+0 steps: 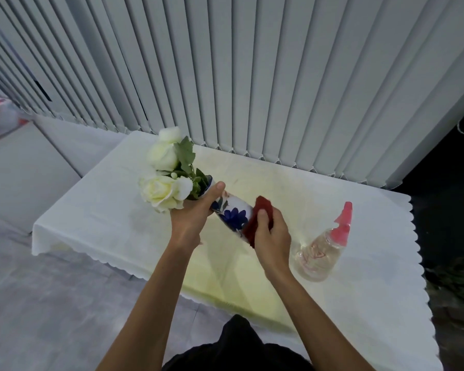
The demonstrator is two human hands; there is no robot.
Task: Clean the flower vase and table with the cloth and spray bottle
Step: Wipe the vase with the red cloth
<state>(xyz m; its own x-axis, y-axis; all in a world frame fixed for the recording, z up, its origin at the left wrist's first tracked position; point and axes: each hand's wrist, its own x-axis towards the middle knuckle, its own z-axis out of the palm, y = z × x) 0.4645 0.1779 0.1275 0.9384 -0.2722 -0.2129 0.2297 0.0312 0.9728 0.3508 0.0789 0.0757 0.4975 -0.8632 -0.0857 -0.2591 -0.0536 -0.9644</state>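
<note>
A white vase point(232, 210) painted with blue flowers is tilted far over to the left above the table point(105, 218). Cream roses point(164, 172) stick out of its mouth to the upper left. My left hand point(196, 212) grips the vase around its neck, thumb on top. My right hand point(271, 236) presses a dark red cloth point(260, 210) against the vase's lower body and base. A clear spray bottle point(322, 253) with a pink trigger head stands on the table to the right of my right hand.
A white scalloped tablecloth covers the table, with its near edge point(172, 287) close to my body. Grey vertical blinds point(252, 76) hang right behind the table. Pale floor lies to the left, dark floor to the right.
</note>
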